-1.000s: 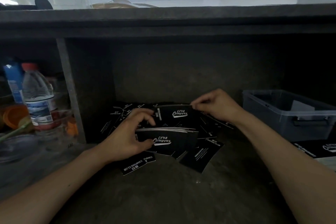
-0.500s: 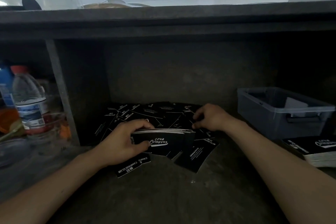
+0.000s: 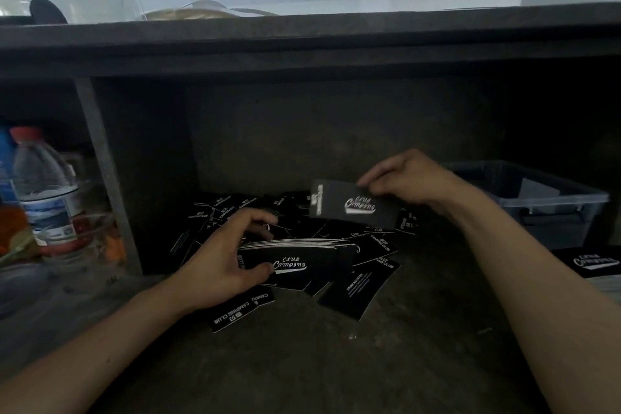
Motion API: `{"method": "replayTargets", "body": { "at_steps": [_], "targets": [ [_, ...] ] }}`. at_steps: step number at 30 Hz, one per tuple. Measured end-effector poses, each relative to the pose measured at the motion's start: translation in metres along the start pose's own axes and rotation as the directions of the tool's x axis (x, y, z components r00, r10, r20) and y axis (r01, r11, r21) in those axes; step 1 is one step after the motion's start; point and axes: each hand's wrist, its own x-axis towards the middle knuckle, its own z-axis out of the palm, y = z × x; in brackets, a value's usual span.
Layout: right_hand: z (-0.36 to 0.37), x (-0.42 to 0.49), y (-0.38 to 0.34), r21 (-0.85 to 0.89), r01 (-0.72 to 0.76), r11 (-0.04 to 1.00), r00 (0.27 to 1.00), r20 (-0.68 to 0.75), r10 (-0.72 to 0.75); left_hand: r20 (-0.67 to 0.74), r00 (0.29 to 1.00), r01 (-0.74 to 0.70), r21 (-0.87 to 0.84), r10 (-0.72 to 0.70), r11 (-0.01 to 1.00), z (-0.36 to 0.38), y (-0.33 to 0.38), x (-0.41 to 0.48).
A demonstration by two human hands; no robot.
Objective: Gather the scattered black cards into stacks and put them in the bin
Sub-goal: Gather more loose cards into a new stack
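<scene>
Black cards with white "Club Camping" print lie scattered [image 3: 361,289] on the dark counter under a shelf. My left hand [image 3: 221,259] grips a thick stack of these cards [image 3: 302,260] by its left end, just above the pile. My right hand [image 3: 403,183] pinches a single black card [image 3: 349,208] by its upper right corner and holds it in the air, above and to the right of the stack. A grey plastic bin [image 3: 551,212] stands to the right, behind my right forearm.
A finished stack of cards [image 3: 591,262] lies at the right edge in front of the bin. Left of a grey divider post [image 3: 107,178] stand a water bottle [image 3: 43,185], a glass bowl and orange items. A low shelf hangs overhead.
My right hand has come up out of the pile with one card pinched in it. The left hand still holds the stack in the same place.
</scene>
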Motion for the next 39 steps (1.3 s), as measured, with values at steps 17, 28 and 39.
{"method": "replayTargets", "body": {
  "at_steps": [17,28,39],
  "targets": [
    [0.019,0.018,0.080,-0.590,-0.208,0.780,0.956,0.046,0.289,0.069,0.997,-0.042,-0.048,0.045,0.998,0.002,-0.001,0.000],
    [0.013,0.007,0.043,-0.608,-0.308,0.732,0.950,-0.157,0.270,0.069,0.996,-0.060,-0.059,0.064,0.996,0.003,0.003,0.000],
    [0.036,-0.004,0.025,-0.401,-0.176,0.899,0.957,0.144,0.251,0.078,0.996,-0.033,-0.062,0.037,0.998,0.004,0.001,0.000]
  ]
}}
